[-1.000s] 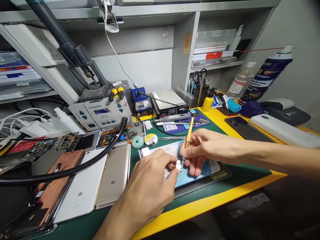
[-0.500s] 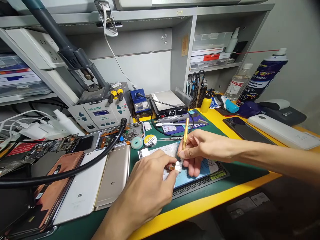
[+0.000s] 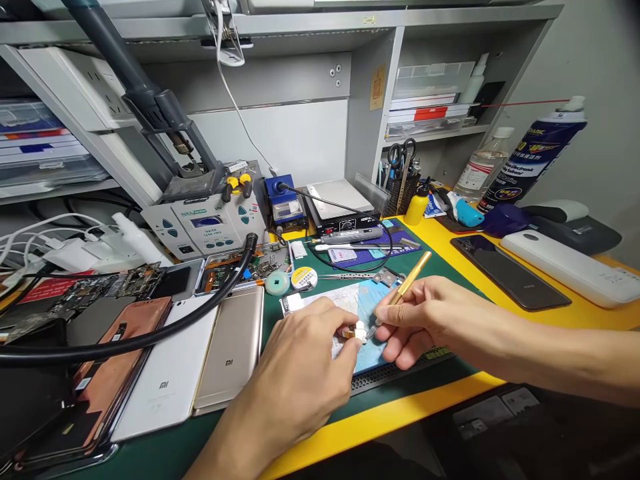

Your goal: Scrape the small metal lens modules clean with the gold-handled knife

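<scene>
My left hand (image 3: 305, 363) pinches a small white part with an orange flex cable (image 3: 359, 331) between thumb and forefinger, just above a blue and white work surface (image 3: 367, 299). In my right hand (image 3: 420, 320) a gold-handled craft knife (image 3: 411, 277) is gripped like a pen, tilted to the right. Its flat blade (image 3: 373, 329) points down and left, at the edge of the white part; whether the two touch I cannot tell. The lower fingers of the right hand are loosely curled over the blue side of the work surface.
Left of my hands lie a gold phone back (image 3: 233, 347), a white phone back (image 3: 163, 380) and a black hose (image 3: 165, 340). Behind are a hot-air station (image 3: 207, 223), tweezers (image 3: 345, 276) and a small metal-cased part (image 3: 387, 277). A dark phone (image 3: 510, 270) lies right.
My right hand has moved to the right and lowered the knife from nearly upright to a slant. A small metal-cased part behind it now shows. My left hand keeps its pinch.
</scene>
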`<state>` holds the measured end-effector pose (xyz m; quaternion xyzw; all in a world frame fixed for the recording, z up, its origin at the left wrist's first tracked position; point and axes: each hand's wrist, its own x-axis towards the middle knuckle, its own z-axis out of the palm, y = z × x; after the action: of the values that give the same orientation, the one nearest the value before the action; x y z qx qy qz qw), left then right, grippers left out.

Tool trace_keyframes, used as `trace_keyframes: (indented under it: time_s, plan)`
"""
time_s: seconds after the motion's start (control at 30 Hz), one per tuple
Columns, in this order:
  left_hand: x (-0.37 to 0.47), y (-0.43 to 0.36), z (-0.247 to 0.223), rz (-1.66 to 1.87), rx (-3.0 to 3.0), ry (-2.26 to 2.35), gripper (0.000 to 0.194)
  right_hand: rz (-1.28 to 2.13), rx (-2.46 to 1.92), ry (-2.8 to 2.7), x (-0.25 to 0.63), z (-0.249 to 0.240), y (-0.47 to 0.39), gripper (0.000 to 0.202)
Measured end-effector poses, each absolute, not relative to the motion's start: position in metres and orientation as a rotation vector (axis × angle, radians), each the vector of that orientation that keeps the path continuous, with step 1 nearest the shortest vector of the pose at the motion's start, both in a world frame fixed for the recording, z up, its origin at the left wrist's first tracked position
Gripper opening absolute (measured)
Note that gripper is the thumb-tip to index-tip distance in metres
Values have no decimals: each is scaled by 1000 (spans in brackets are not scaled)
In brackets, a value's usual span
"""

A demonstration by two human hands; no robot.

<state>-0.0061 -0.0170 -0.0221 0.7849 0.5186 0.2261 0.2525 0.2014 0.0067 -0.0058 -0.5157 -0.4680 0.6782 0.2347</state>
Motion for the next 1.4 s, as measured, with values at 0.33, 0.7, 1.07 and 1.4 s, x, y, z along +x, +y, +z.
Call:
trace_keyframes:
  time_s: [0.33, 0.7, 1.07, 1.4]
  plan:
    - [-6, -21, -21, 619, 2132, 1435, 19, 1797, -1437, -1214, 201, -12, -6, 26]
    - [-3, -21, -22, 610, 2128, 1485, 19, 1736, -1500, -1078, 197, -12, -19, 28]
    - [-2, -24, -21, 593, 2137, 1528, 18, 1648, -1501, -966, 193, -22, -35, 26]
    - [-3, -24, -22, 613, 2138, 1505, 19, 1533, -1426, -939, 184, -30, -49, 31]
